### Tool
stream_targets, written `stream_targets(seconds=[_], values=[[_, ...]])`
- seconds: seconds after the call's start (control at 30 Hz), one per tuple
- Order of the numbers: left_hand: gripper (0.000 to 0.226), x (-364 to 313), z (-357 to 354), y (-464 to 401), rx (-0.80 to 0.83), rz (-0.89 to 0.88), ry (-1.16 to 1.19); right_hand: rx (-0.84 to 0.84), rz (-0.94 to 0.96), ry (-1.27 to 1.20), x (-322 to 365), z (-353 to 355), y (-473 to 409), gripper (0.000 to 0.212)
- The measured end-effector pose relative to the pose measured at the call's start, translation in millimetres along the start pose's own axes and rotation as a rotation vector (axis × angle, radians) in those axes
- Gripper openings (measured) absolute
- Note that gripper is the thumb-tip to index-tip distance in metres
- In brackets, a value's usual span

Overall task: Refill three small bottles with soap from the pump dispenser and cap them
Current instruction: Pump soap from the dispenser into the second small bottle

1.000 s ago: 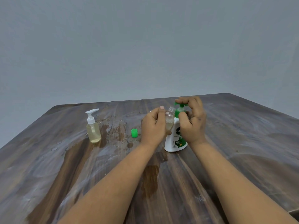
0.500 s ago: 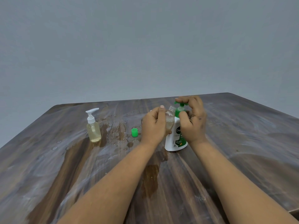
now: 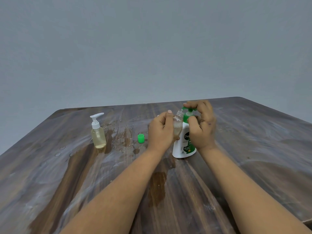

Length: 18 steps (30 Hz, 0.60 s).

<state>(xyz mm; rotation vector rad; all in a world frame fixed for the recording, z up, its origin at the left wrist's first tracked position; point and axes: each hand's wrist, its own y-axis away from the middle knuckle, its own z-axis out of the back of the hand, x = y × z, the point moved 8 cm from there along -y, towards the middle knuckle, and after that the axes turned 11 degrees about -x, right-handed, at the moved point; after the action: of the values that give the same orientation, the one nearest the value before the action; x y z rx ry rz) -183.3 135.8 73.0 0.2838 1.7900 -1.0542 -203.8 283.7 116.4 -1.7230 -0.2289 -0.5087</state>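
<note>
A white pump dispenser (image 3: 184,148) with a green pump head stands on the wooden table (image 3: 253,149). My right hand (image 3: 201,125) curls over the green pump head, fingers on top and thumb against its neck. My left hand (image 3: 160,130) grips a small clear bottle (image 3: 177,124), tilted with its open mouth just under the spout; a little yellowish soap lies inside. A loose green cap (image 3: 141,138) stands on the table left of my left hand.
A small clear bottle with a white pump top (image 3: 98,132), holding yellowish liquid, stands at the left. Water drops and wet patches (image 3: 125,134) cover the table between that bottle and the green cap. The table's far edge meets a plain grey wall.
Both hands have stayed in place at the dispenser. The small bottle and the pump head show no clear movement.
</note>
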Motion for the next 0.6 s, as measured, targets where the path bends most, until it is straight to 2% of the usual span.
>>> stream_targets(seconds=[0.17,0.4,0.6], values=[[0.049,-0.6,-0.3,1.0,0.003,-0.015,-0.002,-0.002,-0.052,-0.003,-5.0,-1.6,0.2,0.029],[0.050,-5.7,1.4,2.1,-0.011,-0.039,-0.014,-0.002,-0.006,-0.015,2.5,0.9,0.2,0.037],[0.049,-4.6,1.2,2.2,-0.015,-0.029,-0.005,-0.007,-0.034,0.010,-3.1,0.0,0.0,0.029]])
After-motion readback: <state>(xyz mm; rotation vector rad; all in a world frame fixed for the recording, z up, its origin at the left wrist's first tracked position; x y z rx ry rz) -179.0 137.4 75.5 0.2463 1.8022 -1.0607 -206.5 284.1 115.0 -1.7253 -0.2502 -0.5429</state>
